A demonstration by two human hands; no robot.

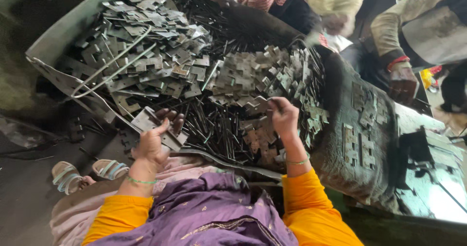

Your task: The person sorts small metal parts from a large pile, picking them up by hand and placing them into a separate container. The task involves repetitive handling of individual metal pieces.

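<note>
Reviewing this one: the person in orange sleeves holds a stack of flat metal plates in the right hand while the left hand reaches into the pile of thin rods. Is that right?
Not quite: the hands are swapped. In the head view the left hand holds the flat metal plates, and the right hand reaches into the pile by the thin rods.

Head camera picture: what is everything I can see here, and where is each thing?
Flat notched metal plates: too many to count, grey, heaped in the tray, upper left and centre.
Thin metal rods: many, dark, lying under and between the plates.
Bent wire loop: one, pale grey, on the left heap.
Tray: one, grey metal, rim at left.
Dark sack: one, right, with a few plates on it.
Sandals: two, pale, on feet at lower left.
Other people: at least two, top right, one hand on the sack.
Left hand: holds one plate.
Right hand: fingers pinch a plate at the centre heap.
</note>
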